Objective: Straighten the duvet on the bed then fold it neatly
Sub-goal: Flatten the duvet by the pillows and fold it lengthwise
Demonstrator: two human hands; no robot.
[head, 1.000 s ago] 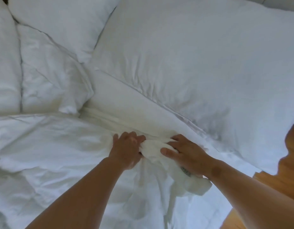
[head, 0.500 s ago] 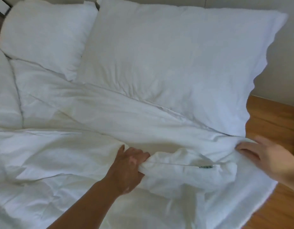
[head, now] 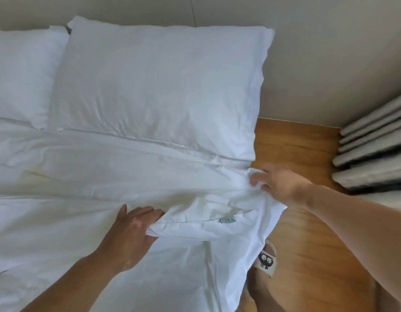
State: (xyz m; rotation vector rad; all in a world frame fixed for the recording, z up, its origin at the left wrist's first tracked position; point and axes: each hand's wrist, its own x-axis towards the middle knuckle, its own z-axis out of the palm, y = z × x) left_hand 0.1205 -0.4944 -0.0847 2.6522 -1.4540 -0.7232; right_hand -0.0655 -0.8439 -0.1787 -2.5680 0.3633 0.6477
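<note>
Since half a second earlier, the right hand had carried the duvet corner further right, to the bed edge, spreading the bunched hem. Its fingers were curled, pinching that corner. The left hand gripped the hem left of a green label. The duvet lay across the bed, near of a large pillow and a second pillow, and was still creased. Straightening looked partly done, folding not begun. A slipper sat on the wooden floor near the overhanging duvet edge, with grey curtain folds far right. Nothing seemed to block the pull.
</note>
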